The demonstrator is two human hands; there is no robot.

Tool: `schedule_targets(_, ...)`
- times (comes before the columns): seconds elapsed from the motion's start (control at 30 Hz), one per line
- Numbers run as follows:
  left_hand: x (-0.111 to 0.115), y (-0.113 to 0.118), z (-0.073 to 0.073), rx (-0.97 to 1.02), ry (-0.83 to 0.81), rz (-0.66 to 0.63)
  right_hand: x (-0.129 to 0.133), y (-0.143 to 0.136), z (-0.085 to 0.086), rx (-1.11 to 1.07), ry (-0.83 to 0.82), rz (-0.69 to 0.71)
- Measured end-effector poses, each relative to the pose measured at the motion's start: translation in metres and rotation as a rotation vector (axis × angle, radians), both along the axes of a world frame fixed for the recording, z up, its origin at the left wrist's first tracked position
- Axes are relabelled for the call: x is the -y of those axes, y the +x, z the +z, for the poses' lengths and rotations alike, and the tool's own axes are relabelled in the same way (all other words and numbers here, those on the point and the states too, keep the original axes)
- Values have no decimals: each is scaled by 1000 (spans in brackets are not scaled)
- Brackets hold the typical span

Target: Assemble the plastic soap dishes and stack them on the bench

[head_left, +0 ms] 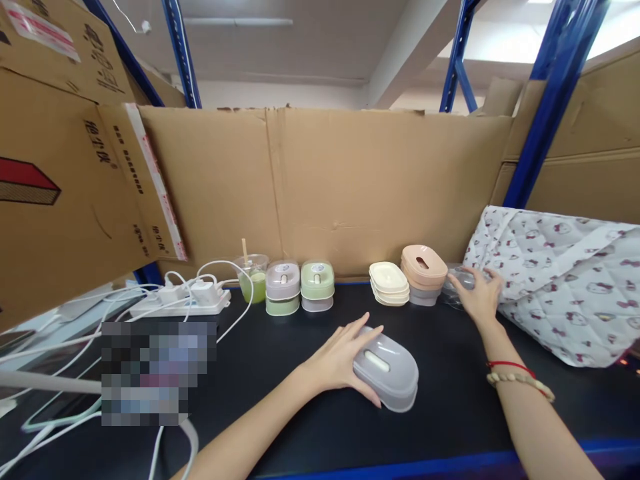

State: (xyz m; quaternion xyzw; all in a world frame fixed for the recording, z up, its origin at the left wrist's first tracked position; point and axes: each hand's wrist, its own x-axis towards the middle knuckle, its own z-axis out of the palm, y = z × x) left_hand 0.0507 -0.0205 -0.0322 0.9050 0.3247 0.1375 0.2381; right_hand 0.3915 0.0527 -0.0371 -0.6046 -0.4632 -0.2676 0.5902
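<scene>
My left hand (pixel 345 357) wraps around the end of a grey oval soap box (pixel 387 370), with fingers on its far side and thumb on its near side. The box has a pale bar in the middle of its top and rests on the black tabletop. At the back right, my right hand (pixel 479 293) grips a clear plastic cover (pixel 456 283), thumb on its left and fingers over its right; part of it is hidden. Just left of that hand stand stacked peach trays (pixel 424 267) on grey ones (pixel 424 297), beside a stack of cream trays (pixel 389 283).
Two finished-looking boxes, one grey-topped (pixel 283 280) and one green-topped (pixel 317 280), stand at the back near a cup of green drink (pixel 255 287). White cables and a power strip (pixel 185 300) crowd the left. A quilted bag (pixel 570 280) bounds the right; cardboard (pixel 340 187) walls the back.
</scene>
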Motion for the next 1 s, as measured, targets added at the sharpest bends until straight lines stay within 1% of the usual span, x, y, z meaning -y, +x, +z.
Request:
schedule_targets(0.13,-8,-6,0,46,-144,28,-10,1,-12,-47,-121,10)
schedule_targets(0.2,-12,-7,-2,80,-177,21,-14,4,-15,-62,-152,44)
schedule_targets(0.27,-14,-7,-5,140,-188,38,-16,8,-15,-70,-177,97)
schedule_targets(0.33,-16,-7,-7,217,-191,87,-14,7,-9,-104,-196,100)
schedule_targets(0.4,-19,-7,-9,324,-167,152,-10,-1,2,-158,-184,41)
schedule_targets(0.47,-22,-7,-9,458,-126,239,-4,-18,16,-177,-119,6)
schedule_targets(0.5,-24,-8,-8,521,-108,291,0,-29,22,-150,-67,40)
schedule_targets(0.57,-27,-9,-8,609,-89,391,8,-57,32,-78,21,200)
schedule_targets(0.6,-28,-9,-7,626,-85,428,11,-72,35,-54,19,306)
schedule_targets(0.63,-28,-9,-7,628,-81,452,15,-87,36,-21,-34,441)
schedule_targets(0.67,-28,-9,-6,619,-75,463,19,-101,35,21,-132,594)
schedule_targets(0.7,-28,-9,-6,608,-66,464,23,-114,33,83,-284,762)
schedule_targets(0.73,-28,-9,-6,599,-58,460,27,-125,30,136,-421,900)
schedule_targets(0.8,-27,-8,-5,592,-50,452,33,-142,24,201,-672,1097)
schedule_targets(0.83,-27,-8,-5,592,-50,449,35,-146,22,208,-774,1151)
schedule_targets(0.9,-27,-7,-6,588,-59,446,38,-150,19,187,-929,1208)
schedule_targets(1.0,-27,-7,-7,565,-109,419,39,-148,19,135,-1036,1260)
